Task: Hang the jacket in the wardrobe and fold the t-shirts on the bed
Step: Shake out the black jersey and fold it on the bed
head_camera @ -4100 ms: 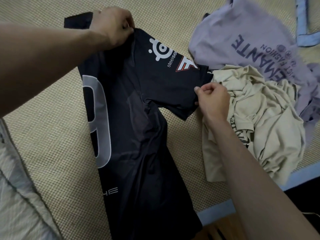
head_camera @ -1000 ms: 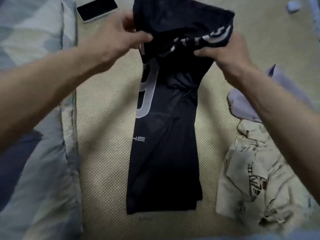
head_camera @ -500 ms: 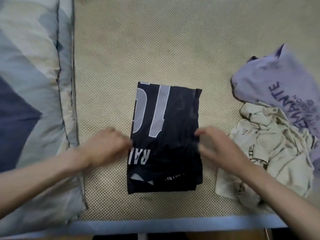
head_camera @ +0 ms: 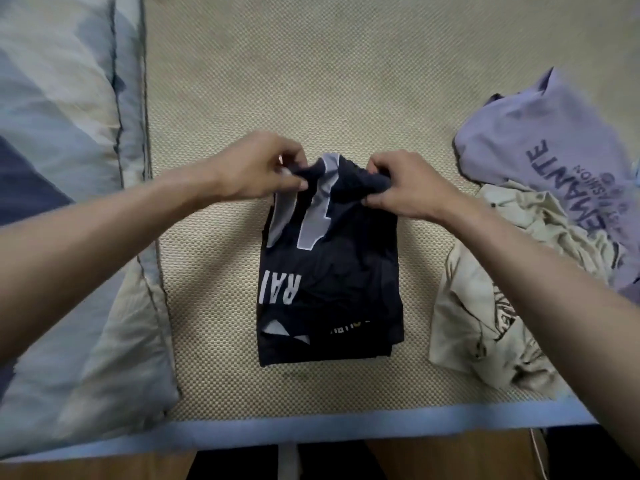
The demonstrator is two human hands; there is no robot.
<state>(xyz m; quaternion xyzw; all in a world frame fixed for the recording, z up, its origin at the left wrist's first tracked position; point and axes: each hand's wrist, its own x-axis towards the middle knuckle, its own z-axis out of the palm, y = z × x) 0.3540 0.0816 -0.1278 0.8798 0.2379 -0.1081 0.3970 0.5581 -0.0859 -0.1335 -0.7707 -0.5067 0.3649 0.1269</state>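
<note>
A black t-shirt with white lettering lies folded into a narrow rectangle on the woven bed mat. My left hand pinches its far left corner and my right hand pinches its far right corner, both lifting that far edge off the mat. A crumpled beige t-shirt lies to the right, partly under my right forearm. Behind the beige one lies a loose purple t-shirt with dark print.
A blue and cream quilt is bunched along the left side of the bed. The mat's light-blue border runs along the near edge, with wooden floor below it.
The long black t-shirt was folded in half toward me. Half a second ago both hands rested at its sides; now they have gone to the far edge and pinch and lift it.
</note>
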